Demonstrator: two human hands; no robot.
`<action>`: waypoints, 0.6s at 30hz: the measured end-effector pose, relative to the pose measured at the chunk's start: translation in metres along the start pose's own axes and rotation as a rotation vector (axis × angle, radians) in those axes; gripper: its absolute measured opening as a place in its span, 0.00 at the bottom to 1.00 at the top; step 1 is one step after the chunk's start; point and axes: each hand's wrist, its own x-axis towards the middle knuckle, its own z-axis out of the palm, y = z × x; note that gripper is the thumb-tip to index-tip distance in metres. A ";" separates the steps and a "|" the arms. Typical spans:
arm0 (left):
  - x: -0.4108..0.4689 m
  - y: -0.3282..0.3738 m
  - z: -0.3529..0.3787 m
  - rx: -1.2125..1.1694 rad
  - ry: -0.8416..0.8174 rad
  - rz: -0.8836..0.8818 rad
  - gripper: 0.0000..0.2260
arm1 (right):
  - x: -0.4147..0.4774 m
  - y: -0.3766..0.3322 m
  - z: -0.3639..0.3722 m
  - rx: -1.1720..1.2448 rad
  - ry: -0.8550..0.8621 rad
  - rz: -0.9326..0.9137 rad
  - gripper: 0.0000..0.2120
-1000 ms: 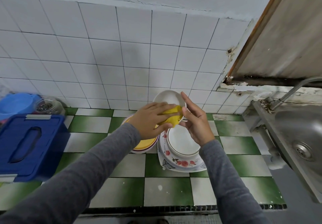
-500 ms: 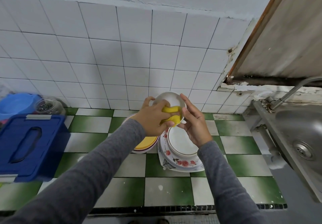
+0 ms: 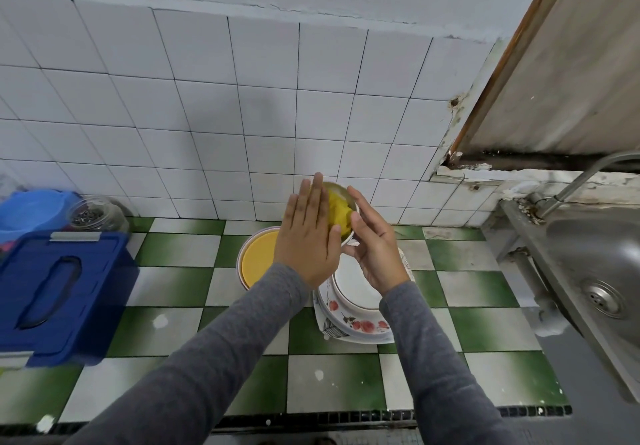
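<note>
Head view: left hand, fingers straight, presses sponge into bowl gripped by right hand.

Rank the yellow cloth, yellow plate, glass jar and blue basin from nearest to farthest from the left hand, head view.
1. yellow cloth, pressed under the left hand in the small bowl.
2. yellow plate, just left of the hand.
3. glass jar, far to the left.
4. blue basin, beyond the jar at the picture's left edge.

A home kitchen: steel sink, tiled wall, stacked plates
</note>
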 end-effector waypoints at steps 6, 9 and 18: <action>-0.001 -0.003 0.002 -0.134 -0.124 -0.012 0.35 | -0.003 0.000 0.004 -0.018 0.022 -0.014 0.17; -0.002 -0.008 0.001 -0.194 -0.170 0.070 0.34 | -0.005 0.001 0.004 -0.016 0.019 -0.014 0.17; 0.004 -0.020 -0.011 -0.172 -0.171 0.176 0.30 | -0.002 -0.008 0.005 -0.013 -0.007 -0.023 0.17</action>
